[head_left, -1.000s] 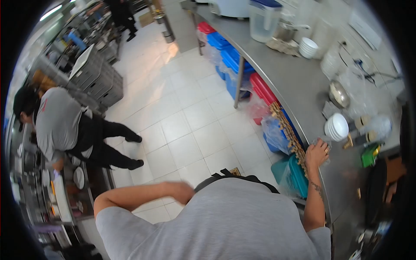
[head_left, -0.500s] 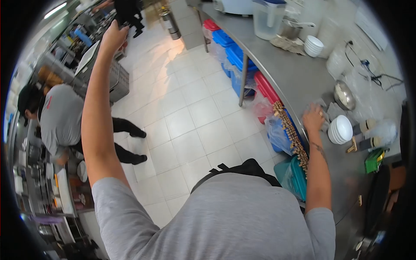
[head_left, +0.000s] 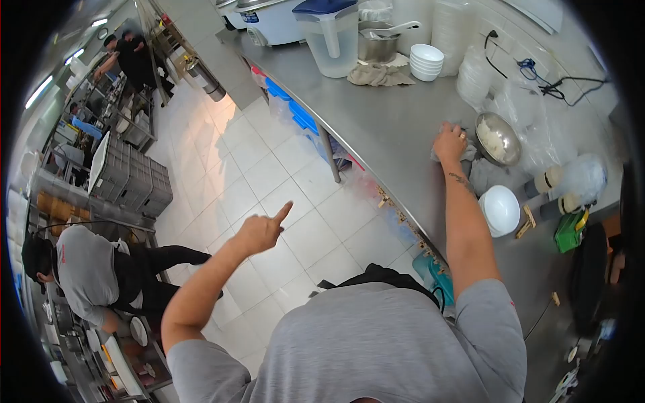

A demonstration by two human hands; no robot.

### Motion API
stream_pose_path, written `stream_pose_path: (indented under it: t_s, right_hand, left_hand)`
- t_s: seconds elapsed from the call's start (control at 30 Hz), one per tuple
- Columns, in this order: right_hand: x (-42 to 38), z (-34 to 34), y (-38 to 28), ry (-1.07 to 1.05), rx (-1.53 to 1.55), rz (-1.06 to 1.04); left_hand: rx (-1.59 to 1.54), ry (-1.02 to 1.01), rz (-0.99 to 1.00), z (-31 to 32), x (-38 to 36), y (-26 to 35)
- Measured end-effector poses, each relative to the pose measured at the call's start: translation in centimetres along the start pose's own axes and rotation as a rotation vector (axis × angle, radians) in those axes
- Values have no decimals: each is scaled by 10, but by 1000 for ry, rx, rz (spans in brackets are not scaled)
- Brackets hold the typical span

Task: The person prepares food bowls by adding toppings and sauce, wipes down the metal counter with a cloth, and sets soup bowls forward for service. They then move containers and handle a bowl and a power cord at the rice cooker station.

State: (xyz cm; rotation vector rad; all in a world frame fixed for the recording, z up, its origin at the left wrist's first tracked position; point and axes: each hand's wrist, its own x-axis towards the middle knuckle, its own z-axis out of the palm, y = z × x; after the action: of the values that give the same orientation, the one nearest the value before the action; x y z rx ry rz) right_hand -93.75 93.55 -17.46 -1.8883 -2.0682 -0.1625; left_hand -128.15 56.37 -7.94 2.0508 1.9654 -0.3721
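My left hand (head_left: 264,230) is raised over the tiled floor, index finger stretched out and the other fingers curled, holding nothing. On the steel counter (head_left: 396,121), my right hand (head_left: 451,142) presses down with its fingers bent around a greyish cloth (head_left: 469,153), mostly hidden beneath it. Just right of that hand sits a metal bowl (head_left: 508,134) with something white inside. A second grey cloth (head_left: 485,176) lies beside my wrist, and a stack of white bowls (head_left: 499,209) stands next to my forearm.
Along the counter's back are a lidded pitcher (head_left: 329,40), a pot (head_left: 377,46), another bowl stack (head_left: 426,62) and cables (head_left: 551,88). Lidded bins (head_left: 295,111) sit underneath. A co-worker (head_left: 87,269) bends at the left; grey crates (head_left: 131,178) stand behind.
My left arm has come down from high at the left, bringing its hand toward the middle with the index finger out. My view has shifted toward the counter; my right hand stays on the cloth.
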Motion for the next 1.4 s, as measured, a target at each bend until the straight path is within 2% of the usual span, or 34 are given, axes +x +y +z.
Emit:
stream_pose_path:
  t_s: [0.1,0.2,0.3,0.37,0.4,0.47,0.57,0.63,0.73,0.83,0.93,0.97,1.0,1.03,1.1,1.2,1.3,1.37,1.4]
  right_hand:
    - [45,19,13,118,72,145]
    - [86,26,18,183,195,232]
    - [131,40,23,-8,239,183]
    - [141,51,5,-48,264,20]
    - [141,57,-4,-71,275,-56]
    - [119,43,-59,-173,390,-214]
    - [51,47,-140,-85,628,-507]
    - [-1,38,-178,-56,703,-647]
    - [-80,-7,-194,-79,769,-771]
    - [-122,-24,-174,-85,726,-811]
    - [-112,-26,-147,161,741,-477]
    - [-90,-17,-130,259,654,-408]
    - [-79,-22,-113,201,495,-177]
    - [-68,-12,-88,290,211,-76]
    - [-56,-6,-53,204,-26,290]
    - [-47,-5,-48,-11,42,291]
    - [-60,1,-103,22,76,-19]
    - [-75,-12,-156,-41,290,-217]
    - [-87,-8,-179,-19,416,-332]
  left_hand:
    - [-175,60,-200,67,-12,-17]
    - [-237,-25,-408,168,-54,-21]
    - [-383,-228,-533,236,-104,26]
    - [-780,-358,-545,293,-133,50]
    - [-777,-355,-549,309,-136,47]
    - [-770,-359,-549,313,-135,48]
    - [-752,-341,-523,311,-111,34]
    - [-531,-292,-436,305,-72,-9]
    - [-547,-197,-418,263,-6,-59]
    - [-608,-111,-377,223,50,-92]
    - [-612,-78,-303,212,85,-109]
    - [-583,-98,-274,212,89,-112]
    - [-552,-117,-246,212,93,-111]
    - [-521,-138,-219,214,95,-109]
    - [-403,-149,-94,226,89,-101]
    - [-360,-257,-29,241,68,-79]
    - [-305,-425,58,258,42,-65]
    - [-240,-555,145,249,28,-62]
    - [-254,-543,131,249,23,-64]
